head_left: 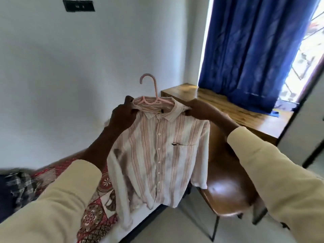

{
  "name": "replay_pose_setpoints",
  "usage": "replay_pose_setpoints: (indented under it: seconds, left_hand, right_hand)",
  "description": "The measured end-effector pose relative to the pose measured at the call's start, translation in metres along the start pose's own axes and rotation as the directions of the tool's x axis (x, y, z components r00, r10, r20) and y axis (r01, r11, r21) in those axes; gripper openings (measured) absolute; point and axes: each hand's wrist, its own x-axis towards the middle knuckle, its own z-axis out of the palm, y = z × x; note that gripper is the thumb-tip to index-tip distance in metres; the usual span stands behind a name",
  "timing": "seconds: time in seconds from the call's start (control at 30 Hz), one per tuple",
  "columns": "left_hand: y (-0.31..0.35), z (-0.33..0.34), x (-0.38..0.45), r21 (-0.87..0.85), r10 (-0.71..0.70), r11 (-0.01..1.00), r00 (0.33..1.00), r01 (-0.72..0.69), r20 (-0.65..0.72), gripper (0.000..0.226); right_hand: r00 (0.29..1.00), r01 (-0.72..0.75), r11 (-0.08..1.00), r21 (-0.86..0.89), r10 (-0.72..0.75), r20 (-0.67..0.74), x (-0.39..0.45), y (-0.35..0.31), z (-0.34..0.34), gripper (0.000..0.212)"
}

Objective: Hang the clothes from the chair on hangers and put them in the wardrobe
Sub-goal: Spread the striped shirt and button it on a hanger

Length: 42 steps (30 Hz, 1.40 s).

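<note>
Bedspread (98,204) patterned red at lower left. Left hand (122,116) pinched striped shirt (157,155) at its left shoulder; shirt hung on pink hanger (150,95), held up mid-air, buttoned. Right hand (201,111) pinched the right shoulder. Brown chair (228,186) below right, wooden desk (245,113) and blue curtain (254,50) behind.

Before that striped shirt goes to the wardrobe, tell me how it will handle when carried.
The striped shirt looks thin and floppy: its sleeves hang limp. It is probably light, since both hands hold it by pinches at the collar. It may slide on the smooth pink hanger.
</note>
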Motion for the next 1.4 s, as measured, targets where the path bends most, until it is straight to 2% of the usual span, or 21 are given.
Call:
replay_pose_setpoints:
  seconds: [0.03, 0.13, 0.2, 0.33, 0.4, 0.5, 0.57, 0.8, 0.97, 1.07, 1.13, 1.2, 1.27, 1.33, 1.4]
  left_hand:
    - [0.012, 0.007, -0.001, -0.006, -0.002, 1.0, 1.0, 0.002, 0.011, 0.034]
    - [0.05, 0.026, -0.014, -0.077, 0.073, 0.995, 0.996, -0.068, 0.055, 0.03]
    - [0.075, 0.04, -0.027, -0.142, 0.106, 0.985, 0.992, -0.095, 0.074, 0.031]
    - [0.124, 0.064, -0.052, -0.239, 0.206, 0.956, 0.969, -0.17, 0.134, 0.043]
    - [0.156, 0.073, -0.061, -0.299, 0.215, 0.942, 0.958, -0.152, 0.192, 0.042]
    - [0.209, 0.089, -0.072, -0.461, 0.26, 0.877, 0.939, -0.133, 0.223, 0.038]
    - [0.244, 0.102, -0.08, -0.532, 0.309, 0.835, 0.921, -0.143, 0.237, 0.04]
    - [0.396, 0.145, -0.119, -0.672, 0.478, 0.725, 0.812, -0.149, 0.335, 0.041]
    - [0.517, 0.169, -0.139, -0.74, 0.552, 0.661, 0.749, -0.125, 0.366, 0.035]
    - [0.592, 0.187, -0.137, -0.778, 0.584, 0.614, 0.738, -0.132, 0.337, 0.034]
    - [0.63, 0.204, -0.13, -0.796, 0.634, 0.569, 0.726, -0.206, 0.265, 0.034]
    - [0.672, 0.239, -0.113, -0.771, 0.64, 0.579, 0.734, -0.266, 0.228, 0.045]
    - [0.711, 0.285, -0.087, -0.743, 0.624, 0.605, 0.75, -0.287, 0.219, 0.067]
    - [0.744, 0.309, -0.064, -0.731, 0.594, 0.639, 0.758, -0.241, 0.27, 0.06]
    - [0.771, 0.312, -0.045, -0.71, 0.589, 0.657, 0.759, -0.252, 0.276, 0.052]
  right_hand:
    - [0.999, -0.045, 0.999, -0.029, 0.045, 0.015, -0.019, 0.0, -0.009, 0.04]
    - [0.941, -0.222, 0.97, -0.101, 0.24, 0.239, -0.075, 0.002, -0.034, 0.041]
    - [0.906, -0.306, 0.944, -0.123, 0.329, 0.267, -0.113, 0.009, -0.046, 0.037]
    - [0.889, -0.447, 0.888, -0.107, 0.454, 0.052, -0.188, 0.027, -0.051, 0.036]
    - [0.875, -0.485, 0.867, -0.116, 0.48, -0.068, -0.227, 0.032, -0.054, 0.032]
    - [0.825, -0.561, 0.776, -0.289, 0.497, -0.268, -0.287, 0.039, -0.062, 0.031]
    - [0.79, -0.611, 0.705, -0.361, 0.511, -0.34, -0.326, 0.043, -0.07, 0.032]
    - [0.651, -0.756, 0.512, -0.407, 0.65, -0.392, -0.465, 0.078, -0.119, 0.038]
    - [0.548, -0.835, 0.4, -0.378, 0.66, -0.513, -0.552, 0.113, -0.155, 0.031]
    - [0.478, -0.877, 0.367, -0.309, 0.615, -0.627, -0.591, 0.145, -0.18, 0.043]
    - [0.445, -0.893, 0.348, -0.285, 0.596, -0.668, -0.608, 0.17, -0.197, 0.043]
    - [0.405, -0.913, 0.303, -0.273, 0.59, -0.699, -0.621, 0.199, -0.221, 0.032]
    - [0.355, -0.934, 0.25, -0.256, 0.568, -0.743, -0.631, 0.23, -0.248, 0.028]
    - [0.307, -0.949, 0.24, -0.206, 0.534, -0.788, -0.638, 0.255, -0.276, 0.027]
    - [0.275, -0.955, 0.242, -0.169, 0.521, -0.808, -0.639, 0.281, -0.305, 0.024]
